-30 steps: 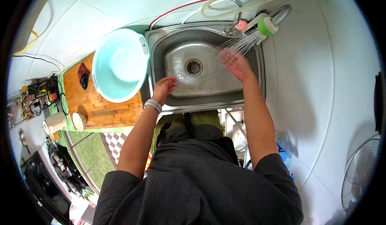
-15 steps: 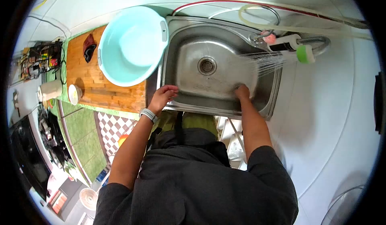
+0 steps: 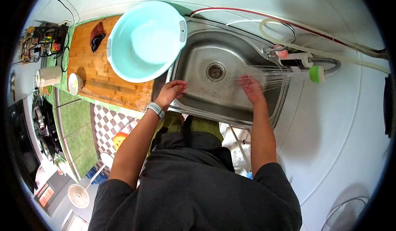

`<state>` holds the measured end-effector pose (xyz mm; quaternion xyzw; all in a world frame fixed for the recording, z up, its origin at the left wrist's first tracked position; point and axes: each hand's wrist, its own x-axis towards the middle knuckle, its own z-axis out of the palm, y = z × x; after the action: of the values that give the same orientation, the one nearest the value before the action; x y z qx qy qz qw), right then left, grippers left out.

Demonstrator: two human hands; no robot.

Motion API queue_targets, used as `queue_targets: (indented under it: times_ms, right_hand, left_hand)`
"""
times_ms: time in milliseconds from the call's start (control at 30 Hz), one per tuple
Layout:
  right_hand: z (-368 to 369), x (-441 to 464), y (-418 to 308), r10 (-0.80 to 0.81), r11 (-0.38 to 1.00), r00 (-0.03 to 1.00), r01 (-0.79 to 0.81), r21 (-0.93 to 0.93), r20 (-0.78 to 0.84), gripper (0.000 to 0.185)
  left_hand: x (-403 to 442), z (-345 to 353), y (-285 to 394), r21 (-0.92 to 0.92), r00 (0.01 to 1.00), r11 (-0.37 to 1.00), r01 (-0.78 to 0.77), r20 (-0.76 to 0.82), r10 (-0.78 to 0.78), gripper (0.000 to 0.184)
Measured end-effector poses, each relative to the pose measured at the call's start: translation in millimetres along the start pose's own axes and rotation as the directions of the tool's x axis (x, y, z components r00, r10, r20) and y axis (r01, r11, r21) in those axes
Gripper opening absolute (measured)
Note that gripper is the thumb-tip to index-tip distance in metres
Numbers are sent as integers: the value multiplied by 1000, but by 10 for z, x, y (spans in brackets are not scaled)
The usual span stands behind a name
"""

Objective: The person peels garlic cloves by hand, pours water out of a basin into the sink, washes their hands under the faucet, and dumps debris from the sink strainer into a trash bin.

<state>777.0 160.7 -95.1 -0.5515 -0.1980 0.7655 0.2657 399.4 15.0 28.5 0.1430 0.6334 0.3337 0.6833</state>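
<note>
My right hand [image 3: 250, 88] is inside the steel sink [image 3: 198, 97], palm up with fingers spread, under the water spray from the green-tipped faucet head [image 3: 317, 74]. It holds nothing. My left hand [image 3: 173, 92] hovers by the sink's near left edge, fingers loosely stretched and holding nothing, a watch on the wrist. Between and beyond the hands lies the round drain [image 3: 215, 71]. A light turquoise tub [image 3: 150, 37] stands to the left of the sink, close to its rim.
The tub rests on a wooden counter board [image 3: 123, 92], with a dark red cloth-like item [image 3: 97, 37] and a small white bowl [image 3: 75, 84] near its left side. Hoses [image 3: 264, 14] run along the back wall. A pink item [image 3: 282, 52] sits by the faucet base.
My right hand has lifted from the sink's near floor into the spray, and its fingers have opened. My left hand stays near the left edge. The view has turned slightly.
</note>
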Motion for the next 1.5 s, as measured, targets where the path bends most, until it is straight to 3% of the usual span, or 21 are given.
queue_targets:
  times_ms: [67, 200, 433, 533, 600, 633, 667, 700, 733, 833, 933, 1000, 1033, 1100, 1133, 1233, 1267, 1333, 1367, 1433, 1500]
  right_hand:
    - [25, -67, -74, -46, 921, 998, 25, 388, 45, 20]
    - [475, -141, -187, -61, 789, 995, 0, 614, 78, 19]
    - [669, 125, -59, -105, 843, 986, 17, 538, 132, 16]
    - [761, 106, 36, -23, 868, 997, 55, 493, -71, 12]
    - [626, 184, 315, -7, 989, 996, 20, 149, -87, 16]
    - [526, 223, 474, -1, 990, 996, 13, 142, -84, 16]
    - [412, 270, 639, 95, 982, 995, -88, -168, 31, 17]
    - [382, 260, 734, 219, 871, 969, -143, -469, 112, 18]
    - [375, 259, 848, 225, 868, 967, -145, -475, 116, 18]
    - [510, 323, 1169, 452, 594, 874, -144, -791, 181, 20]
    - [530, 454, 1507, 317, 640, 899, 31, -768, 301, 27]
    - [704, 458, 1400, -98, 714, 982, 182, -676, 161, 34]
    - [757, 436, 1275, -97, 715, 982, 181, -676, 161, 34]
    - [834, 399, 949, -458, 304, 836, 467, -830, 303, 33]
    - [821, 420, 876, -455, 303, 838, 464, -833, 301, 33]
    - [761, 437, 677, -290, 696, 956, 234, -679, 32, 39]
    - [712, 442, 658, -292, 693, 956, 235, -682, 33, 39]
    - [582, 442, 576, -116, 986, 991, 106, -129, -68, 26]
    - [573, 389, 493, -117, 985, 991, 108, -134, -64, 26]
    - [554, 213, 313, 21, 857, 995, 33, 514, -99, 22]
    - [414, 166, 294, -14, 789, 996, 68, 611, -93, 22]
  left_hand:
    - [36, -1, -24, -18, 1000, 1000, 13, 2, -13, 28]
    - [66, 35, -47, -9, 1000, 1000, 8, 3, -8, 28]
    - [108, -31, -70, -7, 1000, 1000, 28, -3, -28, 25]
    - [106, -75, -127, -39, 1000, 999, 24, -11, -25, 26]
    - [78, -88, -136, -45, 1000, 999, 24, -12, -25, 26]
    - [61, -90, -132, -42, 1000, 999, 21, -9, -21, 27]
    - [47, -82, -120, -49, 1000, 999, 21, -14, -22, 27]
    - [37, -75, -116, -44, 1000, 999, 22, -20, -23, 27]
    - [17, -81, -113, -40, 999, 999, 23, -26, -24, 28]
    - [34, -122, -178, -28, 1000, 1000, 12, -15, -12, 27]
    - [-38, -87, -153, 1, 1000, 1000, 14, -8, -14, 28]
    - [-46, -111, -132, 10, 1000, 1000, 7, -7, -7, 28]
    - [-53, -114, -136, 5, 1000, 1000, -3, 8, 3, 29]
    - [-56, -118, -131, -3, 1000, 1000, -15, 26, 15, 29]
    - [-71, -123, -132, -2, 1000, 1000, -16, 20, 16, 29]
    - [-123, -115, -94, -6, 1000, 1000, -10, 10, 10, 28]
    - [-134, -118, -85, -7, 1000, 1000, -1, 3, 1, 28]
    - [-81, -158, -174, -25, 1000, 1000, -4, 9, 5, 28]
    - [-58, -179, -205, -38, 1000, 999, -6, 16, 6, 28]
    - [-71, -185, -196, -61, 1000, 998, -6, 15, 7, 27]
    - [-79, -181, -177, -81, 1000, 997, -6, 18, 8, 27]
